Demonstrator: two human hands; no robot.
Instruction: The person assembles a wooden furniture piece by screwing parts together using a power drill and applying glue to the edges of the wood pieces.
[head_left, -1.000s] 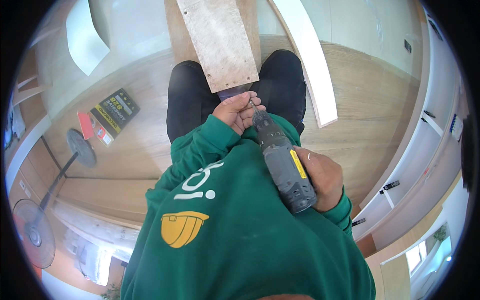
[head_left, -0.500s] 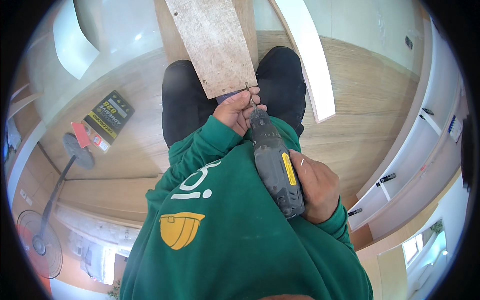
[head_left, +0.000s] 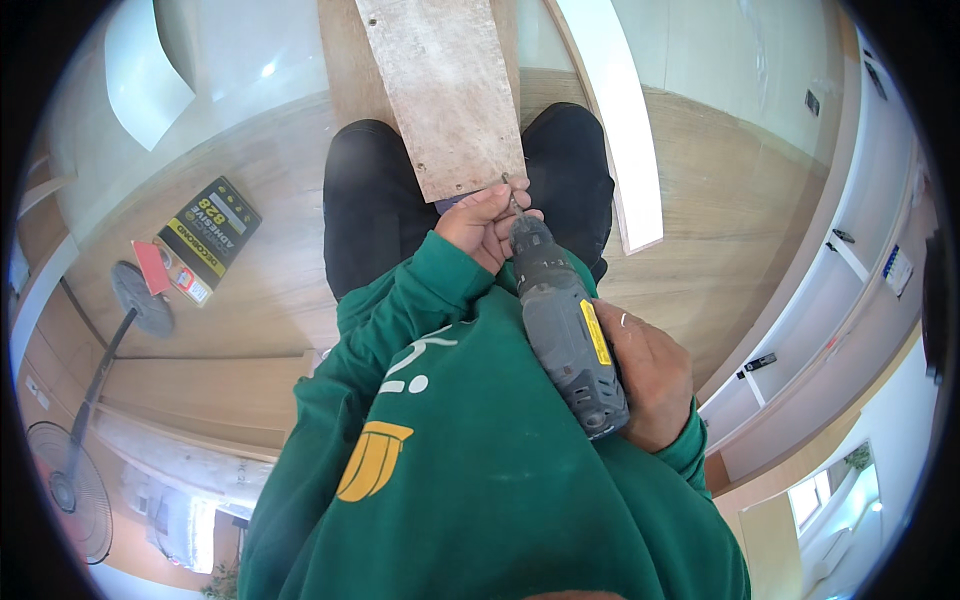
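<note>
My right hand (head_left: 650,380) is wrapped round the body of a dark grey cordless drill (head_left: 568,335) with a yellow label. The drill lies slanted in front of my green top, its chuck toward the board. A thin metal bit (head_left: 516,205) runs from the chuck to the near right corner of a worn, pale wooden board (head_left: 445,95). Closed at that corner, my left hand (head_left: 482,225) has its thumb and fingers around the bit's tip. Whether a screw is also between them is hidden. Small dark fastener heads or holes dot the board's near end.
Between my knees, the board rests over a wider wooden piece (head_left: 355,70). To the right lies a long white curved panel (head_left: 625,130). At left are a black and yellow adhesive package (head_left: 210,230), a red card (head_left: 151,266) and a standing fan (head_left: 70,490). White cabinetry (head_left: 800,330) stands at right.
The view has shifted slightly, so the board, drill and hands appear a little further right. Both hands keep their holds, and the bit stays at the board's near right corner.
</note>
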